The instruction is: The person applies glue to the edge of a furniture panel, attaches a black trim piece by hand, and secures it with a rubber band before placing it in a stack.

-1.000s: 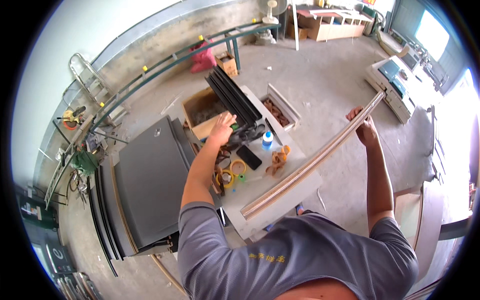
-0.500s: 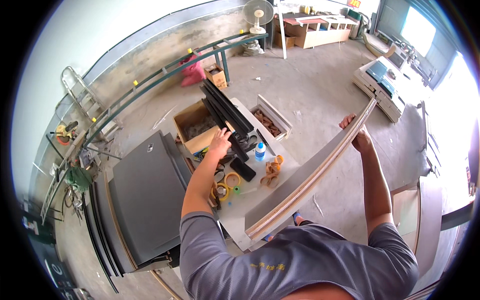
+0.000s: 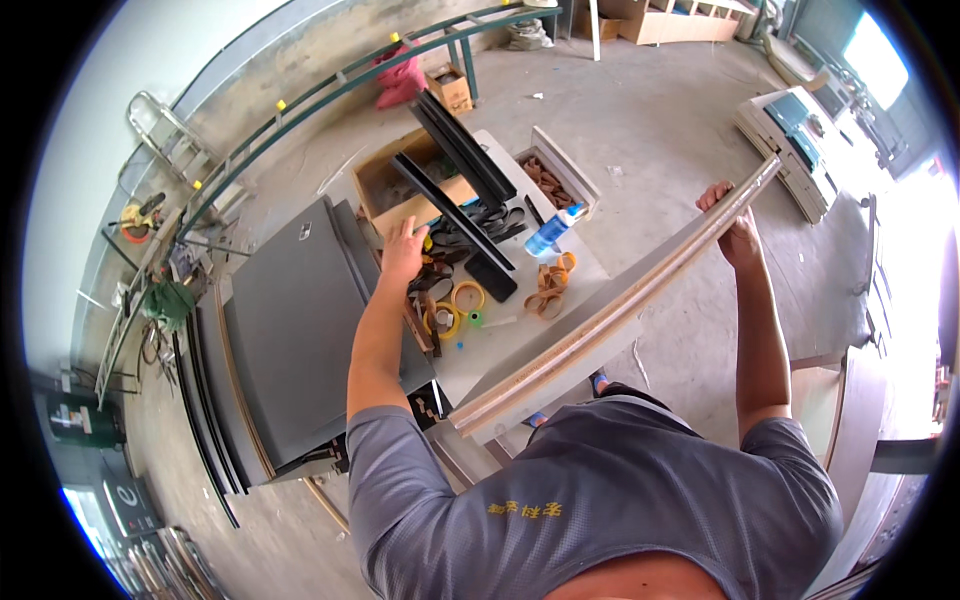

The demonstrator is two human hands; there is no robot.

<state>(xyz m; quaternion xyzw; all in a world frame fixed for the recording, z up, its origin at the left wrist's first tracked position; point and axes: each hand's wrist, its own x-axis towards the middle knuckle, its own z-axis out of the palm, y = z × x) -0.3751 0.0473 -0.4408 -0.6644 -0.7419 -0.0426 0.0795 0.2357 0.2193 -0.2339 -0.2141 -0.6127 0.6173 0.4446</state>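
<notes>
Along the right side of the grey worktable [image 3: 470,372], a long flat board [image 3: 600,325] was held slanting, its narrow edge toward the viewer. The board's long axis ran obliquely from the table's near end, by the torso, to a point well out beyond the table's right side. The right hand [image 3: 738,240], the nearer of the two, was closed about the board close to that outer end. The left hand [image 3: 403,253] lay well apart from the board, at the table's left side; its fingers were loosely spread and appeared to grasp nothing, though contact with the carton [image 3: 458,190] beyond could not be told. Between left hand and board, above the table, were a black strip [image 3: 460,217] and a tilted blue bottle [image 3: 548,235].
</notes>
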